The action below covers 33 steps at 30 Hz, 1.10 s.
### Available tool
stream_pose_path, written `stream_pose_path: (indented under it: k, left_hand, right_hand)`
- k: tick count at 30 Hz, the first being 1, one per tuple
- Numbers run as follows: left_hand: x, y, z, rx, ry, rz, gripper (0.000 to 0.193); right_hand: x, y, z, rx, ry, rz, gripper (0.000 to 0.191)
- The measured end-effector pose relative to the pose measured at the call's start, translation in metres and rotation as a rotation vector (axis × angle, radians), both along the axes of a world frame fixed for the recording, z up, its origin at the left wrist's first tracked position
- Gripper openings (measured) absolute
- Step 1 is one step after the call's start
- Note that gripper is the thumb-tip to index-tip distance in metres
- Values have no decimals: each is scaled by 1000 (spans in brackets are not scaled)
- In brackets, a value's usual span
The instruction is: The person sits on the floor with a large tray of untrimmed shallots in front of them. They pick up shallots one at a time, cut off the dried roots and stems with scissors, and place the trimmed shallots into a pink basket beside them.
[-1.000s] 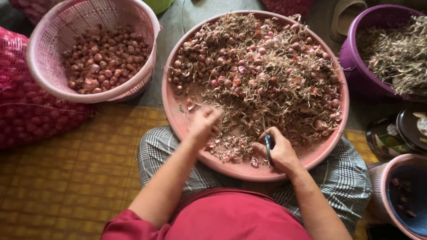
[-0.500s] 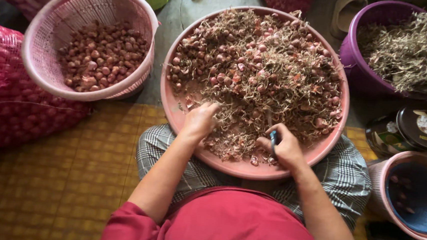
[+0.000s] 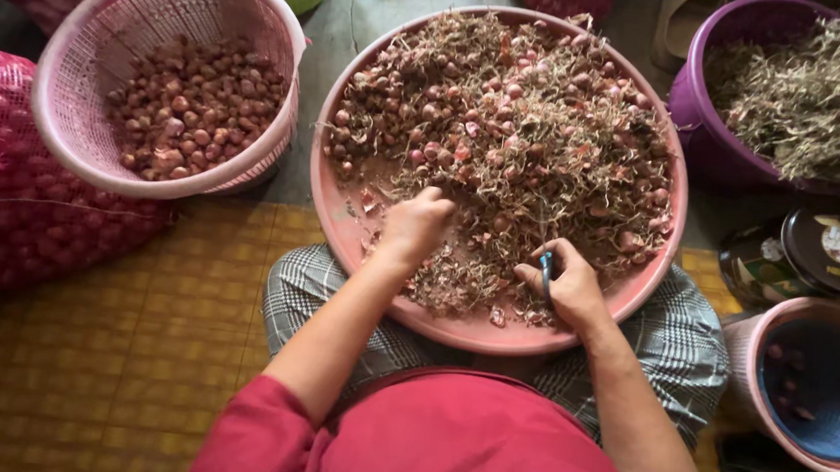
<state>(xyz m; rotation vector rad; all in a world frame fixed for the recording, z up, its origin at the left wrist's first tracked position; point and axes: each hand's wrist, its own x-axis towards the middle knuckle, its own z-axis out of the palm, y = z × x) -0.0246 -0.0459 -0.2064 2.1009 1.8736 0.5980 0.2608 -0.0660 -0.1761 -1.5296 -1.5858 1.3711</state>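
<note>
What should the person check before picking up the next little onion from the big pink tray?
1. Left hand on the pile of shallots: ok, it rests among them at the near side.
2. Left hand has hold of one bulb: cannot tell, the fingers are curled and hide it.
3. Right hand holds the small blue-handled tool: ok, gripped upright.
4. Tool's blade kept away from the left hand: ok, the hands are apart.
5. Big pink tray steady on the lap: ok, it sits across the checked cloth.
6. Pink basket has room for more: ok, only partly filled.
</note>
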Motion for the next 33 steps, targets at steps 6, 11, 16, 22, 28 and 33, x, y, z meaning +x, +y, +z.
stream_pose_path:
  k: [6, 11, 16, 22, 28, 33]
  left_hand:
    - [41, 15, -31, 49, -42, -81, 10]
    - [27, -39, -76, -229, -666, 14, 10]
    - [30, -91, -104, -361, -1018, -63, 16]
    - [34, -119, -135, -435, -1132, 0, 23]
    - [36, -127, -129, -359, -1174, 43, 20]
    - [28, -147, -117, -207, -1052, 116, 21]
  right_hand:
    - [-1, -18, -20, 80, -53, 45, 39]
    - [-19, -46, -66, 152, 225, 38, 44]
    - [-65, -73, -100, 170, 585, 98, 41]
    - [-73, -95, -125, 102, 682, 92, 39]
    - [-82, -106, -128, 193, 630, 26, 42]
    - [-88, -117, -122, 458, -79, -139, 44]
